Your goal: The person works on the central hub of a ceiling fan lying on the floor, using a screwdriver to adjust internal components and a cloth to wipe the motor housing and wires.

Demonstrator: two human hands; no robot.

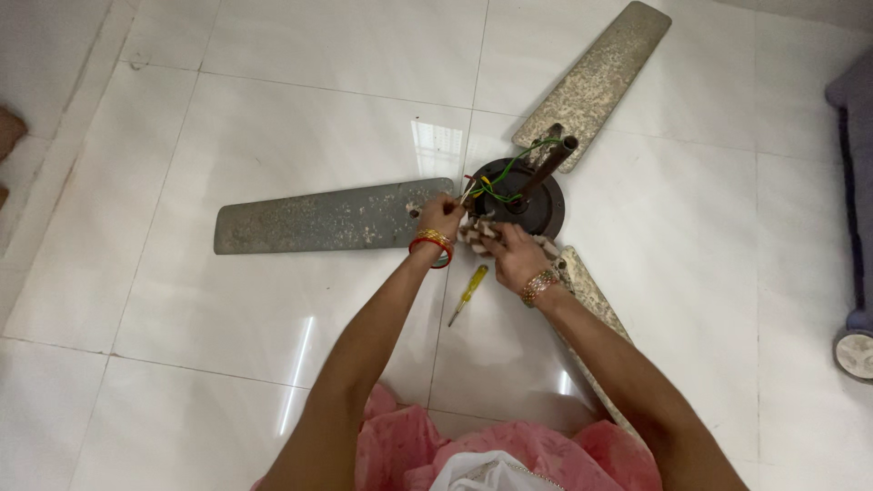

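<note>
Your ceiling fan [523, 195] lies on the white tiled floor [273, 118], with its dark round motor hub [546, 211] facing up and the brown down rod [546, 168] standing out of it at a slant. Your left hand [441, 218] is at the left edge of the hub, and its fingers are pinched around the loose wires [491, 186], green, yellow and red, which come out near the rod. Your right hand [511, 255] is closed on a crumpled checked cloth [477, 235] and presses it against the front edge of the hub. I judge that the cleaning is at an early stage: the three blades, for example the long left blade [327, 218], are all covered with grey, speckled dirt, and only the hub seems to receive attention now. The wires are not connected to anything that I can see. A screwdriver [467, 293] with a yellow handle lies free on the floor just below your hands, touched by neither hand. Whether the hub is already clean under the cloth, I cannot tell.
</note>
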